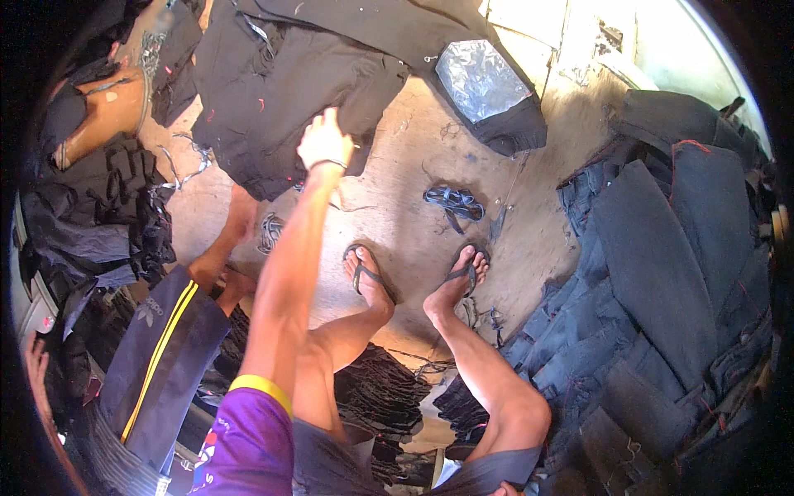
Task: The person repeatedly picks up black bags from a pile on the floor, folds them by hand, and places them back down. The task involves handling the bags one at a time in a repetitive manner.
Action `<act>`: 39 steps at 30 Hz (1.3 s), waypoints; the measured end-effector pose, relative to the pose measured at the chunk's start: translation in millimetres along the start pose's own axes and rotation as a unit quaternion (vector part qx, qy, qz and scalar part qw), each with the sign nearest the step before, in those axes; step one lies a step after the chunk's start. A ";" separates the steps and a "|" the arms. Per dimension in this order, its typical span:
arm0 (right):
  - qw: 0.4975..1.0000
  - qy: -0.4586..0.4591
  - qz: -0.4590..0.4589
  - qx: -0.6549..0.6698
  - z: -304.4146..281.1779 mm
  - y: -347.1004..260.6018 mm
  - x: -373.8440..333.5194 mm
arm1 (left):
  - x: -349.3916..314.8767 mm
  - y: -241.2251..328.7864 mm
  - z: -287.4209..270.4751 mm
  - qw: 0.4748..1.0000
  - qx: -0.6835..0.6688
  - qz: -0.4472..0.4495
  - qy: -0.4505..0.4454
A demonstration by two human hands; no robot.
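Note:
My left hand (325, 142), with a thin dark band at the wrist, reaches far forward onto a dark garment (273, 99) spread on the floor. The fingers are curled down against its cloth, near its right edge. A long dark strip of the same cloth stretches to the right from the garment, and a shiny clear plastic packet (484, 80) lies on its end. Of my right hand (504, 490), only a bit of skin shows at the bottom edge by my knee; its fingers cannot be made out.
Dark blue cut cloth pieces (653, 256) are heaped at right. A bundle of dark cord (455, 201) lies on the floor (397, 174) ahead of my sandalled feet. Black cloth (91, 207) is piled at left, beside another person's leg (165, 355) in striped shorts. Stacked dark cloth (376, 393) lies beneath my legs.

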State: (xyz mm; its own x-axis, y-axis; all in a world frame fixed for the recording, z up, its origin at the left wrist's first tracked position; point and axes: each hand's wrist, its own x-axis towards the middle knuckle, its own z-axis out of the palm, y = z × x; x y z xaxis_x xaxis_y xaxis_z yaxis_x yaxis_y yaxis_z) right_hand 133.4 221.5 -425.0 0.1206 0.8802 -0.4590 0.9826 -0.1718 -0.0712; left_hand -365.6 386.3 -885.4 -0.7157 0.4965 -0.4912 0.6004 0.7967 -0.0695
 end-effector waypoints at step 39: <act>0.896 -0.085 -0.384 0.205 -130.3 -58.8 -203.1 | -636.5 -142.1 -404.2 0.587 -0.776 -0.073 -0.216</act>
State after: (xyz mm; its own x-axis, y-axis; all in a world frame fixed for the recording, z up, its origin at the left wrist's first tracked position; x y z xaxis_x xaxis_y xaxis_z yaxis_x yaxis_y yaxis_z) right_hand 69.5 110.4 -212.2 -0.6274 0.7336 -0.2611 0.6273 0.2774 -0.7277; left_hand -139.6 96.3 -211.9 -0.3595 0.5168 -0.7769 -0.7462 0.3407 0.5719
